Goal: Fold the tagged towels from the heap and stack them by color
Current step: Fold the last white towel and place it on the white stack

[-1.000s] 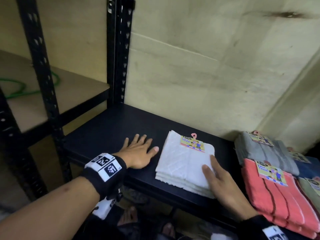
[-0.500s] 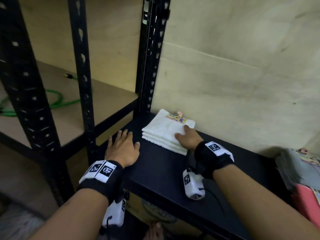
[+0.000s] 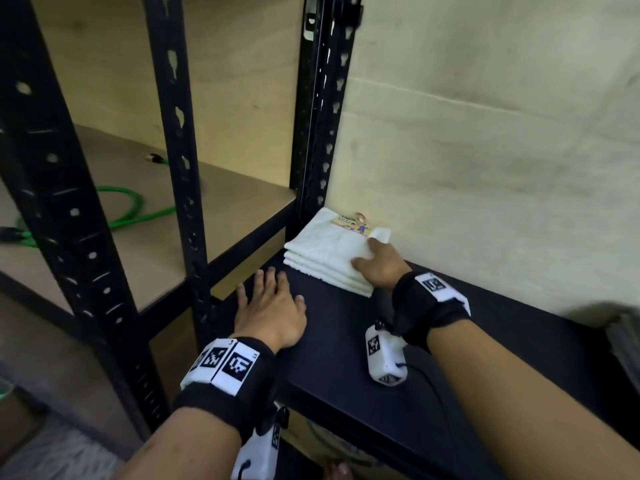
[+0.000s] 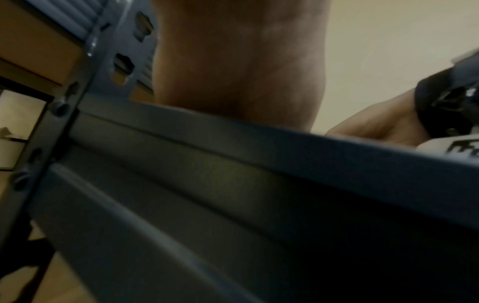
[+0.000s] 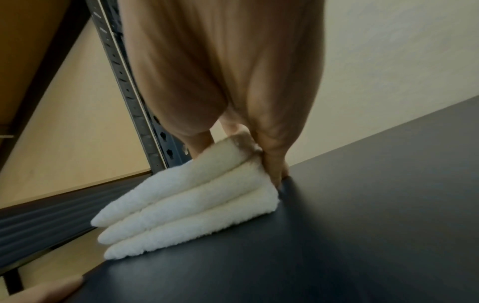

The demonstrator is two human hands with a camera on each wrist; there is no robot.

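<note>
A stack of folded white towels (image 3: 322, 251) with a colourful tag (image 3: 349, 224) on top lies in the back left corner of the black shelf (image 3: 346, 341), against the wall and the rack upright. My right hand (image 3: 377, 261) rests on the stack's right end, thumb stretched across the top. In the right wrist view the stack (image 5: 186, 205) shows three rolled folds, and my right hand's fingers (image 5: 274, 164) run down its side to the shelf. My left hand (image 3: 270, 306) lies flat on the shelf just in front of the stack, fingers straight, holding nothing.
Black perforated rack uprights (image 3: 322, 116) stand directly left of the stack. A wooden shelf (image 3: 156, 244) further left carries a green cable (image 3: 128, 209). A pale wall backs the shelf. The edge of a grey towel pile (image 3: 623, 334) shows at far right.
The white stack has slid left along the shelf into the corner under my right hand. My left hand also moved left. The coloured stacks have almost left the view.
</note>
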